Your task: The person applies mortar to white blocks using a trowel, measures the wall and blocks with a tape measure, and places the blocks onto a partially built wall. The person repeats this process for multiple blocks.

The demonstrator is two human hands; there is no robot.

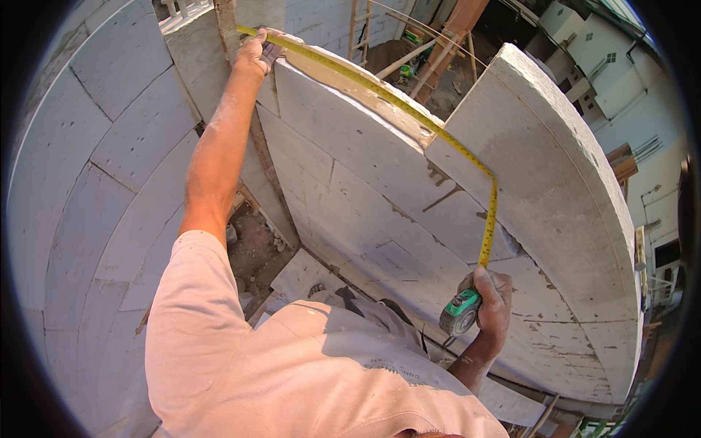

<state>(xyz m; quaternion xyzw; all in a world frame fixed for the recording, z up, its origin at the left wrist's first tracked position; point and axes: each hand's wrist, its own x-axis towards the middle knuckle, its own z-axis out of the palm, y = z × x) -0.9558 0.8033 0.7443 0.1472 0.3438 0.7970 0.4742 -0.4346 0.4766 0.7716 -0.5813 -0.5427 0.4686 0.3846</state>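
A yellow tape measure blade (pixel 380 89) stretches along the top of a pale block wall, over a lower gap in its top course. My left hand (pixel 261 54) holds the blade's far end at the corner by an upright post, its fingers closed on it. Past the gap the blade crosses the face of a higher block (pixel 540 168), then kinks sharply down. It runs into the green and black tape measure case (pixel 461 312), which my right hand (pixel 495 296) grips in front of the wall.
Another block wall (pixel 109 168) curves along the left. The concrete post (pixel 228 29) stands at the corner. Wooden poles (pixel 431 66) and a brown plank stand beyond the wall. Dirt and rubble (pixel 255 244) lie on the ground below. White buildings (pixel 599 66) are at the far right.
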